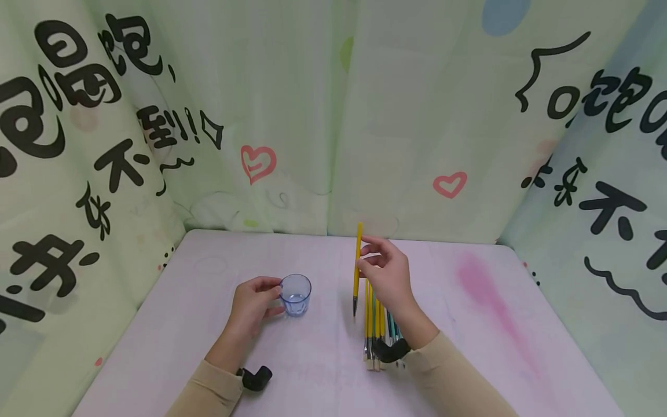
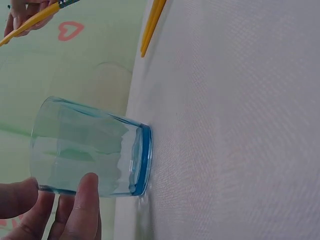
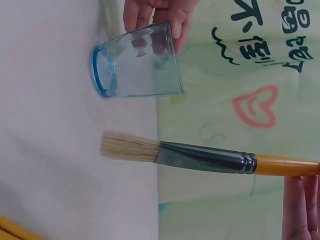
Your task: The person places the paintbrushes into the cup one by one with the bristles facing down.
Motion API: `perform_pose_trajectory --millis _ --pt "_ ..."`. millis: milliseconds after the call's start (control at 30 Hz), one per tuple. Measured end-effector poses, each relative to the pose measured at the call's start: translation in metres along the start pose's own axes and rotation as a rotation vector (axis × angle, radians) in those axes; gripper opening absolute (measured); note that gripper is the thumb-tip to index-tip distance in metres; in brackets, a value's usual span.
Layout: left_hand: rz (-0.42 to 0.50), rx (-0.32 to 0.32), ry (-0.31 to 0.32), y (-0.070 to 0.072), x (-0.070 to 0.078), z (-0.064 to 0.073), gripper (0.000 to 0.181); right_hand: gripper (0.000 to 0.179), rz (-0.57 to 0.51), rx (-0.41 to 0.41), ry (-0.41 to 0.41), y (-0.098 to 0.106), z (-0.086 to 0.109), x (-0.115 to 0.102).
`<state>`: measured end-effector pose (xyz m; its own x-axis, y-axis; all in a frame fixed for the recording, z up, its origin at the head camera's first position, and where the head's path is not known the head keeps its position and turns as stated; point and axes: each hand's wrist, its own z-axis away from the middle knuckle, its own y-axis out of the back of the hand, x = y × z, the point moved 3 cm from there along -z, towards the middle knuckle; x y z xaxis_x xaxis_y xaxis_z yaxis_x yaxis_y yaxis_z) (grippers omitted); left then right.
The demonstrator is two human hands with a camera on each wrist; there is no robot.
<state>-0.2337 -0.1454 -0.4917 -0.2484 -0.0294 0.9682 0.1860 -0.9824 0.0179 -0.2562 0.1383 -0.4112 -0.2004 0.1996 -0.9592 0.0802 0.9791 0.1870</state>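
A clear blue glass cup stands upright on the table, left of the middle. My left hand holds it from its left side; in the left wrist view the thumb is at the rim and fingertips lie against the wall. My right hand pinches the yellow handle of a paintbrush. That brush is upright with its pale bristles pointing down, above the table and to the right of the cup. Under my right wrist lie several more paintbrushes, with yellow and teal handles, partly hidden by the hand and forearm.
A pale pink cloth covers the table, with a darker pink streak on the right. Printed light green curtains enclose the back and both sides. Black bands sit at both wrists.
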Motion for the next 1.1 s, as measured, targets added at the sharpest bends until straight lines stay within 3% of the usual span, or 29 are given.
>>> perform_pose_trajectory --millis 267,833,1100 --pt "-0.015 -0.005 -0.003 -0.002 0.004 0.0 0.024 0.044 -0.079 0.019 0.054 -0.019 -0.002 -0.008" --pt "0.013 -0.008 -0.008 0.0 -0.001 0.0 0.024 0.044 -0.138 -0.019 0.079 -0.056 -0.008 -0.023" --pt "-0.014 -0.013 0.005 0.001 -0.001 0.0 0.025 0.043 -0.209 -0.037 0.134 -0.073 -0.011 -0.032"
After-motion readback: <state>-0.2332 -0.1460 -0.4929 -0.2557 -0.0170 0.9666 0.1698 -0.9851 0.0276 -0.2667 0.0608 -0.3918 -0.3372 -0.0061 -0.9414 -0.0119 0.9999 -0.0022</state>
